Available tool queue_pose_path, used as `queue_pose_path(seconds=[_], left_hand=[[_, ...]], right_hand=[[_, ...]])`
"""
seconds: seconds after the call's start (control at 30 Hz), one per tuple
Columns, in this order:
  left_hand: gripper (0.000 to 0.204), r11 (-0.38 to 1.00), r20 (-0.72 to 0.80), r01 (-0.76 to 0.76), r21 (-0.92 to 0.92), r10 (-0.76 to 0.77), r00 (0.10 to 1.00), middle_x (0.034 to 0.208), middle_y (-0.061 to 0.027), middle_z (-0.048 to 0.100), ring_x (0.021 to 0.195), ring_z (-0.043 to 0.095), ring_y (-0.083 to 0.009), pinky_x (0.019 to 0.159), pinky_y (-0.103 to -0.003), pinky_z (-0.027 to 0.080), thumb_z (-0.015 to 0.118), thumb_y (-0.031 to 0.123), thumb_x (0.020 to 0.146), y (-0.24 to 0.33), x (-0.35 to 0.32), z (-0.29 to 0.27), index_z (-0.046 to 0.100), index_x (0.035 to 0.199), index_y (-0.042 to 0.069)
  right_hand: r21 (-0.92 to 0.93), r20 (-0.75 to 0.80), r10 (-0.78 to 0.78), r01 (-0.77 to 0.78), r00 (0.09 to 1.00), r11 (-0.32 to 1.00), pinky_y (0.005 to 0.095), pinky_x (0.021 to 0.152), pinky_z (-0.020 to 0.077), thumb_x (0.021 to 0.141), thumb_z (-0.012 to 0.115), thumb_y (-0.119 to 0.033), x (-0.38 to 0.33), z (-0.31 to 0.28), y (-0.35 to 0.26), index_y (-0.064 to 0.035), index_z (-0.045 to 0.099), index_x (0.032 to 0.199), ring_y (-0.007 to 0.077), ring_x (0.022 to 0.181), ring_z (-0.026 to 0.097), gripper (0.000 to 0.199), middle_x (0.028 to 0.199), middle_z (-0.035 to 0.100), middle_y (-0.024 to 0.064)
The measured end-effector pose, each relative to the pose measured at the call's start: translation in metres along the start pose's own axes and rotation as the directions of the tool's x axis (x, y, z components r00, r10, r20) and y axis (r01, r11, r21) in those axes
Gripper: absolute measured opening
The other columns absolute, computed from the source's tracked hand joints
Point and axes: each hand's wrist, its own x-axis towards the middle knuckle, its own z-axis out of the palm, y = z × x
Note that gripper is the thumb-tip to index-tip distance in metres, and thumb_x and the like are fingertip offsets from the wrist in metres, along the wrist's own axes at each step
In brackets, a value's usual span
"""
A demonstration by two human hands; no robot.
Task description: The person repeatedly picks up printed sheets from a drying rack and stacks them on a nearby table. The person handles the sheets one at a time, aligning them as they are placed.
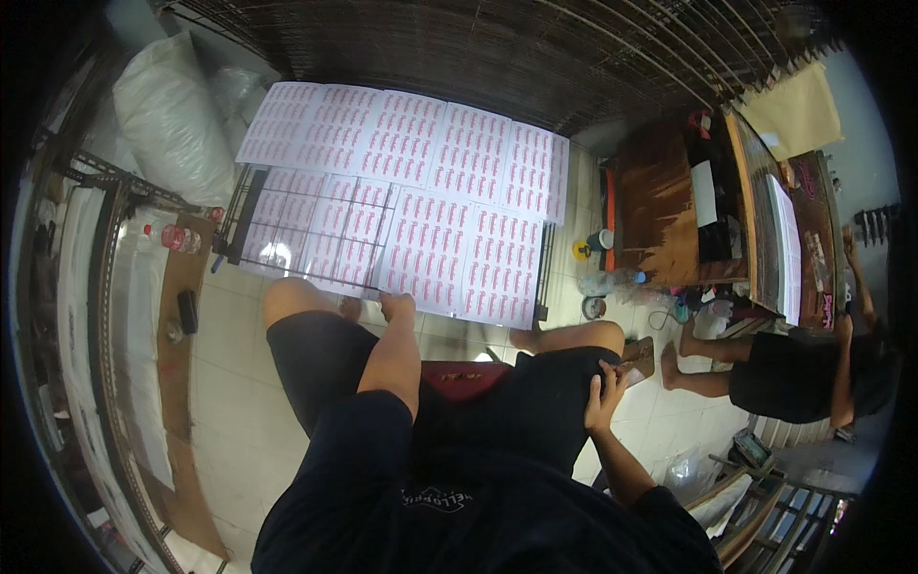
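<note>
White sheets printed with rows of small red marks (pixel 421 244) lie side by side in two rows in front of my knees. A thin-barred wire rack (pixel 356 228) shows over the sheets at the near left. My left hand (pixel 397 305) is closed at the near edge of this rack, by its right corner. The fingertips are partly hidden, but they appear wrapped round the wire. My right hand (pixel 602 397) rests on my right knee, its fingers stretched out and holding nothing.
Stacked wire racks (pixel 430 48) rise behind the sheets. A large plastic sack (pixel 172 115) stands at the far left, near a metal shelf (pixel 115 249). Bottles and cups (pixel 601 241) stand on the floor at right. Beyond, another person (pixel 784 373) works at a wooden table (pixel 755 210).
</note>
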Motion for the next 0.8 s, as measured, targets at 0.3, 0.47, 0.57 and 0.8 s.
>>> queue_pose_path(seconds=[0.3, 0.47, 0.57, 0.8], left_hand=[[0.050, 1.000, 0.010, 0.029, -0.005, -0.029, 1.000, 0.113, -0.0216, 0.056, 0.105, 0.054, -0.0359, 0.093, -0.041, 0.043, 0.051, 0.009, 0.074, -0.024, 0.029, 0.012, 0.042, 0.123, 0.002], [0.071, 0.977, -0.043, 0.181, 0.117, -0.177, 0.983, 0.116, -0.0234, 0.052, 0.105, 0.054, -0.0363, 0.093, -0.041, 0.044, 0.056, 0.017, 0.073, -0.044, 0.045, 0.011, 0.023, 0.135, 0.006], [0.084, 0.947, -0.171, 0.225, 0.229, -0.189, 0.967, 0.118, -0.0243, 0.050, 0.106, 0.054, -0.0367, 0.092, -0.042, 0.044, 0.059, 0.023, 0.072, -0.027, 0.018, 0.004, 0.011, 0.140, 0.008], [0.077, 0.647, 0.181, -0.277, 0.711, 0.212, 0.960, 0.114, -0.0194, 0.056, 0.100, 0.058, -0.0346, 0.085, -0.046, 0.047, 0.062, 0.029, 0.072, 0.034, -0.061, -0.030, 0.026, 0.137, 0.009]], right_hand=[[0.021, 0.014, 0.034, -0.034, 0.999, 0.999, 0.0459, 0.095, 0.0269, 0.088, 0.047, -0.029, 0.000, -0.002, -0.001, -0.0048, 0.054, 0.115, 0.0364, 0.108, 0.039, 0.037, 0.109, 0.043, 0.0220], [0.027, 0.010, 0.007, -0.008, 1.000, 1.000, 0.0457, 0.095, 0.0275, 0.088, 0.046, -0.029, 0.004, -0.001, 0.000, -0.0048, 0.054, 0.115, 0.0360, 0.108, 0.039, 0.037, 0.110, 0.043, 0.0215], [0.046, -0.009, 0.015, -0.014, 1.000, 0.999, 0.0453, 0.095, 0.0280, 0.088, 0.046, -0.029, 0.003, -0.001, -0.001, -0.0048, 0.054, 0.114, 0.0354, 0.108, 0.040, 0.036, 0.110, 0.043, 0.0206], [0.065, -0.046, 0.041, -0.038, 0.998, 0.997, 0.0436, 0.094, 0.0291, 0.087, 0.048, -0.027, -0.001, -0.004, -0.001, -0.0047, 0.056, 0.112, 0.0337, 0.107, 0.041, 0.035, 0.110, 0.045, 0.0183]])
